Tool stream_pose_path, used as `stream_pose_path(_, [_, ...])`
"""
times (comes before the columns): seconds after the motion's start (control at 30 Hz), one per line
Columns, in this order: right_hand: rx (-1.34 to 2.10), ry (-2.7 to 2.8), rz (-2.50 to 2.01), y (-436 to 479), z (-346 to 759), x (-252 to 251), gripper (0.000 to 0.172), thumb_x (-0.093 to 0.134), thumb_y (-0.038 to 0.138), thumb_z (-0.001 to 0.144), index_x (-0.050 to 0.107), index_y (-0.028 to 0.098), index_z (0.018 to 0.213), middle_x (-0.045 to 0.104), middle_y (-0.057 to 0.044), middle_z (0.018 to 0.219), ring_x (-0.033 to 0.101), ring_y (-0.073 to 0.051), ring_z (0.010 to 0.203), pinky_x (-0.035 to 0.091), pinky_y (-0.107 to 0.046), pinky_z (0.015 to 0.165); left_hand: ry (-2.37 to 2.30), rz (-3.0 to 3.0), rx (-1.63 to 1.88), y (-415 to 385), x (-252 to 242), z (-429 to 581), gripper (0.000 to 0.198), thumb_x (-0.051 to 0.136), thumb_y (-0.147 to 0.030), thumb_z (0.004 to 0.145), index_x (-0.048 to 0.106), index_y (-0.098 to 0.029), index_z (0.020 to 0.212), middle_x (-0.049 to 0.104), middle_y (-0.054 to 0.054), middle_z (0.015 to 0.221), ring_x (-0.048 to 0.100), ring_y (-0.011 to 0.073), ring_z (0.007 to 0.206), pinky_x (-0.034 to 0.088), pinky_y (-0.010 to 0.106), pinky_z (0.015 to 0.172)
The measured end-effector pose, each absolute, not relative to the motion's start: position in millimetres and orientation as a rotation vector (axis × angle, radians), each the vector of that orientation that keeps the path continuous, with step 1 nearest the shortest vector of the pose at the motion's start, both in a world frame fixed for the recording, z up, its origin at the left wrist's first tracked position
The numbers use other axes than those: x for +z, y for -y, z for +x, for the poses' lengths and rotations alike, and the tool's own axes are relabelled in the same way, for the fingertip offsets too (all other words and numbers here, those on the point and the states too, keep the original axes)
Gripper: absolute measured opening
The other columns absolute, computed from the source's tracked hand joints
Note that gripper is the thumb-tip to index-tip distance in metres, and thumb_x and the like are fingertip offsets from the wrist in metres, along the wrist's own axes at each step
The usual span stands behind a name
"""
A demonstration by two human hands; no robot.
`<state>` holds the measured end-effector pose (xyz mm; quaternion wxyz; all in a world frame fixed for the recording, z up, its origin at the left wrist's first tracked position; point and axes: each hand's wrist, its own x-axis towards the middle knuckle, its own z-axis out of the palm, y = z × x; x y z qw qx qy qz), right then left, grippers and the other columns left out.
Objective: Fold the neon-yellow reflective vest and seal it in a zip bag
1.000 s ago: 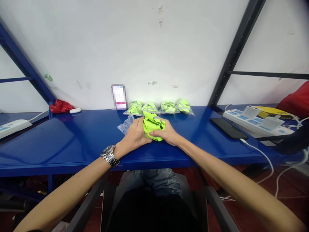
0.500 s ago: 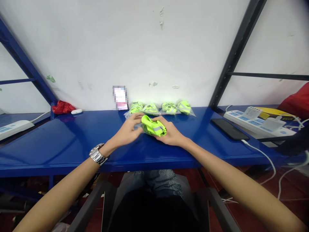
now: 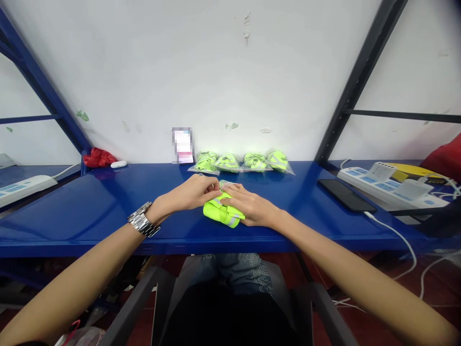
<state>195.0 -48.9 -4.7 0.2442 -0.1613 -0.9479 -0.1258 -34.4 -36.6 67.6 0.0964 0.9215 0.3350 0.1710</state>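
A folded neon-yellow reflective vest with silver-grey stripes lies on the blue table near its front edge. My right hand wraps over the vest's right side, gripping it with the fingers across the top. A bit of clear plastic bag shows above the vest, between the two hands. My left hand, wearing a metal watch at the wrist, has thumb and fingers pinched together at the bag's edge by the vest's upper left. Its fingertips partly hide what they pinch.
Several bagged neon-yellow vests stand in a row against the wall, beside a propped phone. Red cloth and a small white case lie at the left. To the right are a black phone on a cable and a power strip.
The vest has come down towards me onto the table and turned. My right hand now lies over its top, and my left fingers have closed into a pinch.
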Motion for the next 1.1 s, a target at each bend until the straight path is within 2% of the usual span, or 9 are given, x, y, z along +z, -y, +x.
stream_pose_path(0.17, [-0.425, 2.579, -0.457, 49, 197, -8, 0.048, 0.048, 0.006, 0.083, 0.051, 0.011, 0.13, 0.049, -0.025, 0.139, 0.036, -0.032, 0.14, 0.038, -0.057, 0.107, -0.951, 2.893, 0.4, 32, 69, -26, 0.033, 0.044, -0.036, 0.094, 0.053, -0.018, 0.068, 0.052, 0.0, 0.056, 0.039, 0.0111, 0.048, 0.027, 0.029, 0.052])
stream_pose_path(0.33, [-0.497, 2.54, -0.545, 51, 195, -8, 0.052, 0.049, 0.005, 0.079, 0.049, 0.013, 0.131, 0.055, -0.022, 0.13, 0.045, -0.032, 0.132, 0.045, -0.054, 0.103, -0.858, 2.745, 0.439, 30, 62, -34, 0.03, 0.042, -0.036, 0.096, 0.049, -0.019, 0.073, 0.045, -0.003, 0.059, 0.034, 0.0105, 0.051, 0.027, 0.028, 0.053])
stream_pose_path(0.43, [-0.447, 2.504, -0.58, 53, 194, -10, 0.053, 0.051, 0.006, 0.079, 0.049, 0.014, 0.132, 0.056, -0.021, 0.129, 0.048, -0.031, 0.128, 0.048, -0.052, 0.1, -0.85, 2.519, 0.504, 34, 55, -41, 0.033, 0.042, -0.042, 0.096, 0.05, -0.018, 0.076, 0.042, -0.003, 0.064, 0.035, 0.0103, 0.055, 0.028, 0.025, 0.052])
stream_pose_path(0.57, [-0.371, 2.492, -0.687, 56, 195, -13, 0.053, 0.052, 0.006, 0.079, 0.05, 0.015, 0.132, 0.057, -0.019, 0.128, 0.051, -0.032, 0.124, 0.055, -0.046, 0.088, -0.894, 2.357, 0.607, 49, 41, -39, 0.035, 0.04, -0.046, 0.097, 0.048, -0.018, 0.078, 0.04, -0.003, 0.068, 0.037, 0.011, 0.06, 0.031, 0.025, 0.054])
stream_pose_path(0.77, [-0.305, 2.499, -0.875, 61, 191, -8, 0.051, 0.054, 0.004, 0.078, 0.053, 0.018, 0.128, 0.058, -0.017, 0.126, 0.054, -0.029, 0.117, 0.053, -0.04, 0.084, -0.817, 2.278, 0.649, 63, 31, -39, 0.027, 0.041, -0.045, 0.097, 0.048, -0.02, 0.09, 0.041, -0.003, 0.072, 0.038, 0.0119, 0.063, 0.036, 0.026, 0.058])
stream_pose_path(0.93, [-0.085, 2.493, -0.778, 63, 189, 1, 0.054, 0.053, 0.006, 0.079, 0.051, 0.017, 0.132, 0.056, -0.018, 0.13, 0.052, -0.029, 0.123, 0.049, -0.045, 0.092, -0.855, 2.405, 0.623, 56, 28, -46, 0.023, 0.052, -0.04, 0.091, 0.042, -0.021, 0.086, 0.037, -0.005, 0.071, 0.035, 0.0109, 0.061, 0.033, 0.025, 0.057])
stream_pose_path(1.03, [0.157, 2.455, -0.694, 67, 194, 5, 0.068, 0.064, 0.017, 0.076, 0.045, 0.017, 0.141, 0.048, -0.018, 0.142, 0.046, -0.031, 0.133, 0.043, -0.048, 0.104, -0.925, 2.459, 0.67, 50, 24, -49, 0.02, 0.047, -0.035, 0.093, 0.039, -0.021, 0.083, 0.034, -0.006, 0.068, 0.033, 0.0105, 0.059, 0.031, 0.025, 0.057])
stream_pose_path(1.1, [0.269, 2.392, -0.667, 70, 198, 6, 0.076, 0.07, 0.024, 0.075, 0.041, 0.02, 0.146, 0.048, -0.016, 0.145, 0.046, -0.031, 0.134, 0.042, -0.048, 0.107, -0.918, 2.404, 0.675, 46, 22, -50, 0.021, 0.047, -0.036, 0.093, 0.038, -0.021, 0.081, 0.033, -0.006, 0.066, 0.031, 0.01, 0.058, 0.029, 0.024, 0.054])
